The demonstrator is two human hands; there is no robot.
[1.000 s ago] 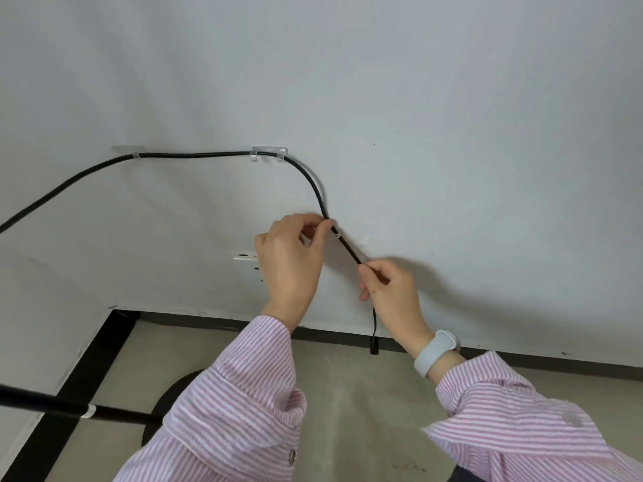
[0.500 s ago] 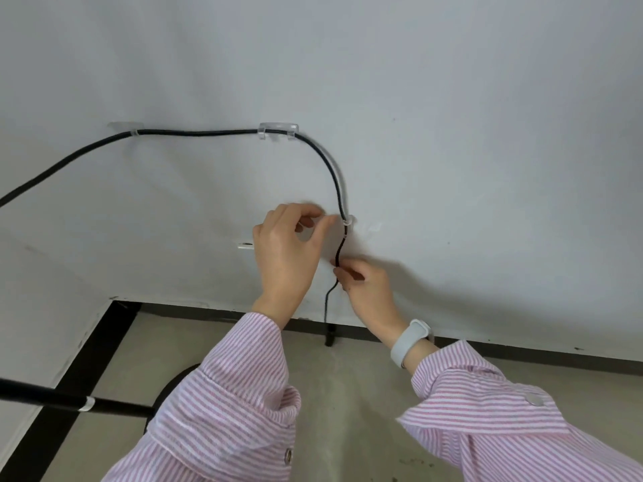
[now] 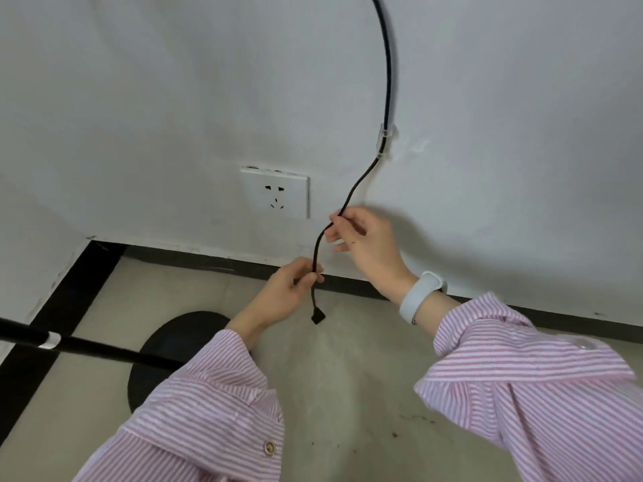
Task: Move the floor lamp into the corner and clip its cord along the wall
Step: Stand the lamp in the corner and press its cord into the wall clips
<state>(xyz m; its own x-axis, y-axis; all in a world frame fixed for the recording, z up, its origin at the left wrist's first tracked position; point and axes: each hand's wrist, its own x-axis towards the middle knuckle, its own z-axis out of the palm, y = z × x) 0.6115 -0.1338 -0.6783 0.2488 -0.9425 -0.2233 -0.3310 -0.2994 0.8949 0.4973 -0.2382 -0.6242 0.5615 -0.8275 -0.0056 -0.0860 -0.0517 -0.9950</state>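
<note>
The black lamp cord [image 3: 389,64] curves down the white wall and passes through a clear clip [image 3: 385,139]. Below the clip my right hand [image 3: 362,238] pinches the cord with thumb and fingers. Lower down my left hand [image 3: 288,290] grips the cord just above its small black end [image 3: 317,316], which hangs free over the floor. The lamp's round black base [image 3: 174,346] stands on the floor near the corner, partly hidden by my left sleeve. Its thin black pole [image 3: 104,349] slants out of the left edge.
A white wall socket [image 3: 278,193] sits left of the cord, with nothing plugged in. A black baseboard [image 3: 208,260] runs along the wall and down the left corner. The floor is pale concrete [image 3: 348,394]. My right wrist wears a white band [image 3: 421,295].
My view has dropped, so the upper clips have left the frame and the socket shows. My left hand left the clip and took the cord near its end; my right hand slid lower.
</note>
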